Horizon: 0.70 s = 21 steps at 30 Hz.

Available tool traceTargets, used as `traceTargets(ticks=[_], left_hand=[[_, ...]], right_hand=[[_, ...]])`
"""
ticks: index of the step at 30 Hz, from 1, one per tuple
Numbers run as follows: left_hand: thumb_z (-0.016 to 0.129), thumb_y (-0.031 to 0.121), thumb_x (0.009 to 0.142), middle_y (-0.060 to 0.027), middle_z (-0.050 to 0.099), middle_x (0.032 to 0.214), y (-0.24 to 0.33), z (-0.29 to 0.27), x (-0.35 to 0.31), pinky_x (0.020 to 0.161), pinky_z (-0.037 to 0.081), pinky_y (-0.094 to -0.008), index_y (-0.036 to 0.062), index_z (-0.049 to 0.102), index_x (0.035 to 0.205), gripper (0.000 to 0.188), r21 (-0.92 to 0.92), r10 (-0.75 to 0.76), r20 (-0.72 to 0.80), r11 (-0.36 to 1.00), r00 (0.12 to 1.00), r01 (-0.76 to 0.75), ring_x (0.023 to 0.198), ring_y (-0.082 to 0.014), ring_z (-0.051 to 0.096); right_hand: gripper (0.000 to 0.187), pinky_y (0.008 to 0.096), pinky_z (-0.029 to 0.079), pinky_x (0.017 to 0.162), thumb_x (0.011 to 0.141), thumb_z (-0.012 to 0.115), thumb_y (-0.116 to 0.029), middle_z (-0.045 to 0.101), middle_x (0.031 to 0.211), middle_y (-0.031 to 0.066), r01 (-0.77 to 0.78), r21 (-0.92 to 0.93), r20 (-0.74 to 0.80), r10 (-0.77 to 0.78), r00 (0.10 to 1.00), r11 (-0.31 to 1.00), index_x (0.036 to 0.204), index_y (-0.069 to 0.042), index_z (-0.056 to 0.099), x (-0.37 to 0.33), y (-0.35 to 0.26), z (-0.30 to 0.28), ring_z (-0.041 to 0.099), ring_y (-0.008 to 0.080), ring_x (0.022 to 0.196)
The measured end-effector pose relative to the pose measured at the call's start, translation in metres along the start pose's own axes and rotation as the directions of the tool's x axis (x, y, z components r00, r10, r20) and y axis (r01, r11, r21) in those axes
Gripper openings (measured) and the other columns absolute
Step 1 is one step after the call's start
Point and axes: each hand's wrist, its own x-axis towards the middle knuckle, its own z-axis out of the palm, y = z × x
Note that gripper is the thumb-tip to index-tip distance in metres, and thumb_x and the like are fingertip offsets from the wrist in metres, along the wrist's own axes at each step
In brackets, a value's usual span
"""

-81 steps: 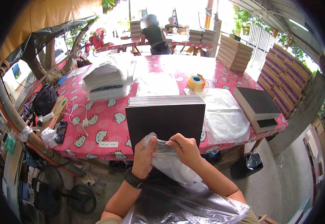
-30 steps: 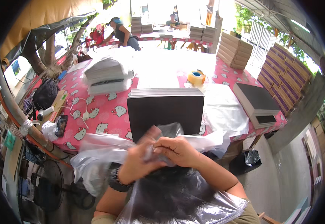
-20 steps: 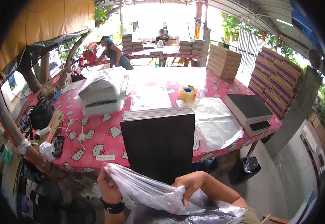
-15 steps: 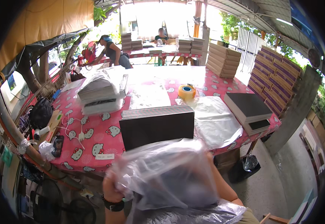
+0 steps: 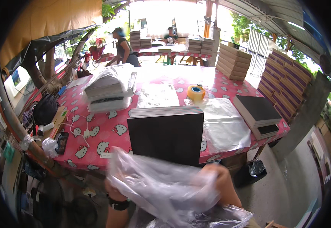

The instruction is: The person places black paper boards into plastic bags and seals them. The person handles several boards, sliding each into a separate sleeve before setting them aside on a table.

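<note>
A clear plastic bag (image 5: 157, 182), blurred by motion, stretches between my two hands in front of the table edge. My left hand (image 5: 114, 187), with a dark strap at its wrist, grips the bag's left side; the plastic covers part of its fingers. On the other side, my right hand (image 5: 215, 175) is closed on the bag, its fingers blurred behind the film. Just beyond the bag, a stack of thin sheets or books with a black front face (image 5: 165, 135) stands at the table's near edge. More clear plastic (image 5: 226, 216) lies below my hands, over my lap.
On the pink patterned table (image 5: 108, 131) are a tape roll (image 5: 196, 92), flat plastic bags (image 5: 226, 127), a plastic-wrapped stack (image 5: 106, 91) and black-topped books (image 5: 257, 110). Brown cartons (image 5: 285, 83) rise at right. A black bin (image 5: 251, 173) stands below. Two people are farther back.
The bag has dropped lower and flattened, uncovering more of the black face. My right hand now shows at the bag's upper right. The view has shifted slightly left.
</note>
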Motion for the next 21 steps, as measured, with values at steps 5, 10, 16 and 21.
traceTargets(ticks=[5, 10, 16, 21], left_hand=[[0.058, 0.020, 0.075, -0.0115, 0.056, 0.084, 0.003, 0.008, 0.010, 0.065, 0.041, -0.0306, -0.0003, 0.053, 0.092, 0.027, 0.305, -0.347, 0.536, 0.930, 0.769, 0.207, 0.080, -0.0227, 0.054], [0.044, 0.030, 0.086, -0.0164, 0.047, 0.117, 0.042, 0.000, -0.005, 0.089, 0.040, -0.0384, 0.0051, 0.034, 0.125, 0.047, -0.081, 0.118, -0.176, 0.988, 0.977, -0.134, 0.104, -0.0262, 0.047], [0.058, 0.003, 0.061, -0.0109, 0.055, 0.101, 0.076, 0.038, 0.059, 0.069, 0.044, -0.0276, -0.0028, 0.045, 0.112, 0.053, 0.742, -0.067, -0.074, 0.663, 0.995, 0.100, 0.081, -0.0175, 0.055], [0.058, 0.002, 0.063, -0.0097, 0.055, 0.082, 0.033, 0.043, 0.144, 0.063, 0.042, -0.0259, 0.0049, 0.054, 0.108, 0.045, 0.959, 0.421, 0.182, -0.276, 0.888, -0.066, 0.071, -0.0156, 0.053]], right_hand=[[0.040, 0.0324, 0.046, 0.069, 0.078, 0.061, -0.018, 0.059, 0.091, 0.0145, 0.664, 0.133, -0.710, -0.397, 0.582, 0.736, 0.110, 0.001, 0.046, 0.006, -0.022, 0.025, 0.058, 0.0246, 0.076], [0.031, 0.0289, 0.044, 0.064, 0.075, 0.065, -0.021, 0.062, 0.085, 0.0139, -0.351, -0.189, 0.125, 0.377, 0.918, 0.917, 0.093, 0.003, 0.057, 0.021, 0.023, -0.002, 0.058, 0.0163, 0.073], [0.033, 0.0277, 0.046, 0.062, 0.060, 0.057, -0.001, 0.060, 0.078, 0.0075, -0.061, -0.270, -0.832, -0.201, 0.517, 0.961, 0.093, 0.004, 0.055, 0.005, -0.047, -0.016, 0.058, 0.0156, 0.066], [0.036, 0.0255, 0.040, 0.052, 0.070, 0.055, -0.009, 0.052, 0.055, 0.0057, -0.731, -0.514, -0.785, -0.590, 0.190, 0.449, 0.105, -0.007, 0.058, 0.028, -0.051, -0.067, 0.047, 0.0110, 0.051]])
